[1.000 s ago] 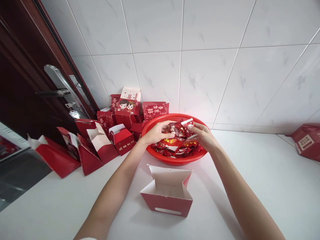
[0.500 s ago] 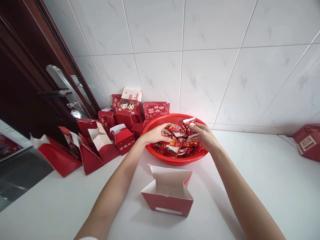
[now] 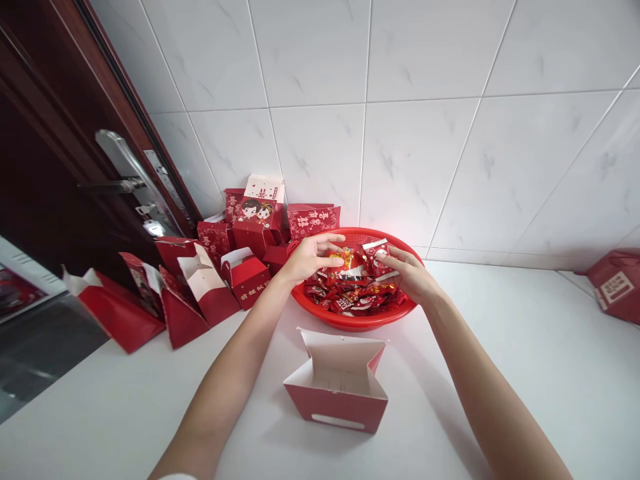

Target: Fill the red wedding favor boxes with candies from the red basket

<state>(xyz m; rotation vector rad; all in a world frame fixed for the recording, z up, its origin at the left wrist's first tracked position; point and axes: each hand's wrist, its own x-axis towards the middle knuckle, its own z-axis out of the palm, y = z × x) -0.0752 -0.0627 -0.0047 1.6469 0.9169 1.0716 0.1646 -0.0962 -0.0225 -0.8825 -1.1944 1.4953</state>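
Observation:
A red plastic basket [image 3: 353, 325] holds a pile of small red wrapped candy packets [image 3: 357, 303]. Over its left side, my left hand [image 3: 311, 258] pinches a red candy packet with gold lettering [image 3: 346, 256] between thumb and fingers. At the right side, my right hand [image 3: 411, 273] grips another red candy packet with a white top edge [image 3: 375, 252]. The two held packets are close together above the pile. In front of the basket, an opened red paper box [image 3: 340, 407] stands upright with its flaps spread and its white inside showing.
Several red boxes [image 3: 257, 220], some open-topped, crowd the table's left side against the wall. Another red box [image 3: 617, 283] sits at the far right. A dark door with a metal handle [image 3: 117, 187] is at the left, beyond the white table [image 3: 500, 347].
My left hand has moved up, and the gold-lettered packet has risen with it from the pile. My right hand still holds its packet, shifted slightly. The opened box has stayed put.

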